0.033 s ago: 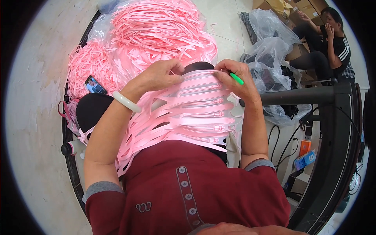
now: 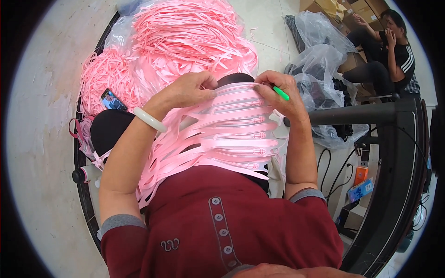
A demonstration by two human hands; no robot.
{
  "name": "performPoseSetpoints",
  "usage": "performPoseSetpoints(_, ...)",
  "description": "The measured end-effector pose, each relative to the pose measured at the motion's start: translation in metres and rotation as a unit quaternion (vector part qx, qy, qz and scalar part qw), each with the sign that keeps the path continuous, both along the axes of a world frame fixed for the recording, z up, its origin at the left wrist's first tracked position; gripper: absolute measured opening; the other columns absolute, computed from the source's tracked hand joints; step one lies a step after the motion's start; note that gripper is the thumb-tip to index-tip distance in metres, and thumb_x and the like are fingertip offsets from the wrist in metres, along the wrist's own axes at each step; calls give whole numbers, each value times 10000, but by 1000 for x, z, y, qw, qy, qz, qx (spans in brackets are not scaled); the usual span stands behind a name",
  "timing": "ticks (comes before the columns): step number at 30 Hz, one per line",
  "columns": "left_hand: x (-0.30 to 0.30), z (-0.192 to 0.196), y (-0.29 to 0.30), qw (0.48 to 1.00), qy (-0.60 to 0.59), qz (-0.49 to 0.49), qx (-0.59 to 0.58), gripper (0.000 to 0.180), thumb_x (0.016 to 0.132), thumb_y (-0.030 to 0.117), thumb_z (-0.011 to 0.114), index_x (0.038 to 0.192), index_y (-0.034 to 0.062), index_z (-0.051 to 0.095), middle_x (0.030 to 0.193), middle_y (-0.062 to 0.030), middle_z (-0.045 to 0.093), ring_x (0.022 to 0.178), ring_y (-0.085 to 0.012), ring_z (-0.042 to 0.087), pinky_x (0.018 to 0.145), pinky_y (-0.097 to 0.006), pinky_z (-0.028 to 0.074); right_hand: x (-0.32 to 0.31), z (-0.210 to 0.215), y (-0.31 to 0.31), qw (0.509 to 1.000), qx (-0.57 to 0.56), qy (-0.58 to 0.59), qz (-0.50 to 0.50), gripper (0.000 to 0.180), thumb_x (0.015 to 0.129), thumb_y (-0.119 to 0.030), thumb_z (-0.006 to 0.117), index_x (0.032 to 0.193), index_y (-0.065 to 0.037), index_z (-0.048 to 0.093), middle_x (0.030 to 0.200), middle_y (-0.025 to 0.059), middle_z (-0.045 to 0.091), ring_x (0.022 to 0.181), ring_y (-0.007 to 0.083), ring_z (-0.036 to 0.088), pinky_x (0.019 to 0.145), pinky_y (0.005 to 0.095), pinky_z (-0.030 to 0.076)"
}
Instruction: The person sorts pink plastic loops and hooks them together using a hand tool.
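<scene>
Across my lap lies a row of flat pink rubbery straps (image 2: 218, 121) with long slots and small moulded shapes near their right ends. My left hand (image 2: 192, 90), above a white bangle, has thumb and forefinger closed at the left end of the farthest strap. At that strap's right end is my right hand (image 2: 282, 95), its fingers closed around a slim tool with a bright green handle (image 2: 281, 93). The tool's working tip is hidden by the fingers. Thumb and forefinger of that hand touch the strap's edge.
Beyond my knees stands a big heap of pink strips (image 2: 185, 34) in clear plastic. A phone (image 2: 112, 100) leans on a smaller pink pile at left. A dark machine frame (image 2: 361, 113) reaches in from the right, near plastic bags (image 2: 320, 60) and a seated person (image 2: 394, 55).
</scene>
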State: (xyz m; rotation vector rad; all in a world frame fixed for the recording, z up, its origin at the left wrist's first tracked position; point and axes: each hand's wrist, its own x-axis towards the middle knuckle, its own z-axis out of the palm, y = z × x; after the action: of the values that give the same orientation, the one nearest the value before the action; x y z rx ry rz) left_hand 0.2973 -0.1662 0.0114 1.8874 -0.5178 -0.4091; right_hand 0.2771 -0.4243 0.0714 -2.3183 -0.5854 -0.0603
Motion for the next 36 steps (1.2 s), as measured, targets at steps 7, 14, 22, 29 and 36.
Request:
performPoseSetpoints(7, 9, -1, 11, 973, 180, -64, -128, 123, 894, 183, 574, 932, 66, 574, 757, 40, 535, 657, -46, 435, 621, -193, 364, -2, -2, 0, 999, 5, 18, -27, 142, 770, -139, 656, 807, -3, 641, 577, 16, 526, 534, 65, 466, 506, 228, 386)
performPoseSetpoints(14, 5, 17, -9, 962, 165, 22, -216, 136, 928, 234, 541, 878, 109, 559, 746, 61, 553, 604, -14, 383, 548, -165, 314, -1, 1, 0, 999, 4, 21, -31, 164, 764, -148, 672, 848, -9, 653, 585, 3, 514, 546, 62, 461, 516, 228, 382)
performPoseSetpoints(22, 16, 1, -26, 983, 54, 112, -132, 122, 876, 188, 576, 899, 69, 583, 764, 14, 582, 658, -64, 480, 607, -208, 389, 17, -5, 10, 1000, 21, 17, 7, 170, 767, -154, 680, 831, -1, 644, 606, 32, 544, 570, 98, 491, 532, 265, 403)
performPoseSetpoints(29, -19, 26, -52, 951, -268, 151, -22, 168, 754, 111, 632, 900, 33, 604, 852, -98, 611, 751, -235, 590, 682, -331, 469, 23, -18, 4, 998, -34, -46, -29, 151, 816, -119, 623, 784, 20, 574, 649, 151, 563, 565, 243, 536, 557, 342, 428)
performPoseSetpoints(36, -26, 37, -62, 975, -208, 65, 40, 103, 753, 90, 650, 776, 25, 574, 622, -81, 553, 573, -204, 559, 564, -315, 441, 33, -37, 0, 982, -95, -160, -30, 145, 840, -124, 606, 823, -6, 525, 717, 188, 577, 679, 388, 564, 590, 408, 440)
